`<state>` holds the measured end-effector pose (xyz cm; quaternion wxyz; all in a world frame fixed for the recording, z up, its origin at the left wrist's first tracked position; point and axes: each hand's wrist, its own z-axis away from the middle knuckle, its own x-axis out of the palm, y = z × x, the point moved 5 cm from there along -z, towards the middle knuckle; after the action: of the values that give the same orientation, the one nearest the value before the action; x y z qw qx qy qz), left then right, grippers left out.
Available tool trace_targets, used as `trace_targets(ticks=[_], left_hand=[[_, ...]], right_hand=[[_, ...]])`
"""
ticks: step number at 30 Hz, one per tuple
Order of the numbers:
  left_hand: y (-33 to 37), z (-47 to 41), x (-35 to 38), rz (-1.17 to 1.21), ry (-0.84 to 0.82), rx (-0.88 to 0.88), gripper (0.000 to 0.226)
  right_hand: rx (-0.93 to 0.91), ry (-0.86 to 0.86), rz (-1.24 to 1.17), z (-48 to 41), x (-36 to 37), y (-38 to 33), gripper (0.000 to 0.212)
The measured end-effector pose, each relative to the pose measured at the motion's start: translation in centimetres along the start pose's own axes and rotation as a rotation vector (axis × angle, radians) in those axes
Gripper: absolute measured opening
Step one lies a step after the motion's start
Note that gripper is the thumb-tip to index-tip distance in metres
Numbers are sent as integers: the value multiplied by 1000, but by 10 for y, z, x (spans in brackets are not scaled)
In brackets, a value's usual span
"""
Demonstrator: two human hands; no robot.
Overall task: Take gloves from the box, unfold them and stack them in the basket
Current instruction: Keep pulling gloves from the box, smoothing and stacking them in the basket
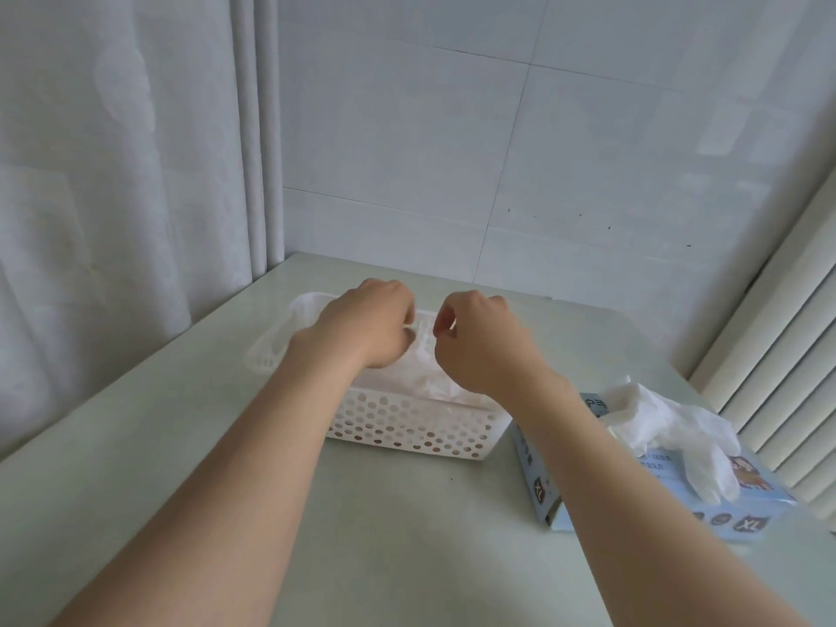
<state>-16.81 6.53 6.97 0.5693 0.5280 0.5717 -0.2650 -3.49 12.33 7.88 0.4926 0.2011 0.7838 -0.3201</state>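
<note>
Two bare hands hover close together over a white perforated basket (pixel 407 429) at the middle of the pale desk (pixel 190 445), knuckles up, so most of each grip is hidden from where I stand. The left hand (pixel 366 323) has its fingers (pixel 404 305) curled and pinching a thin white edge of a glove (pixel 429 384). The right hand (pixel 479 343) has thumb and forefinger closed on the other edge, though the film is so sheer there that it barely shows. That glove hangs below both hands into the basket, crumpled and see-through, and I cannot tell whether it rests on others underneath. The basket's far end, toward 11 o'clock, is blurred and partly covered by the left wrist. At about 4 o'clock from the basket lies the blue box (pixel 746 509), its near-left corner hidden by the right forearm, with a second glove (pixel 674 427) spilling from its opening, fingers draped over the top. A white curtain (pixel 113 174) hangs at 9 o'clock.
</note>
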Motion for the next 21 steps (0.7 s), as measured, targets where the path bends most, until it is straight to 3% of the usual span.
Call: trace_targets(ticks=[10,16,21], left_hand=[[101,25,10,179,345,321,17],[148,44,32,339,311,465,18],[179,63,50,430,220,483,25]], right_hand=[[-17,481,-261,54,-55,55,30],[-18,637,-289,94,-87,106,39],[38,551,-276,115,-90,146,30]])
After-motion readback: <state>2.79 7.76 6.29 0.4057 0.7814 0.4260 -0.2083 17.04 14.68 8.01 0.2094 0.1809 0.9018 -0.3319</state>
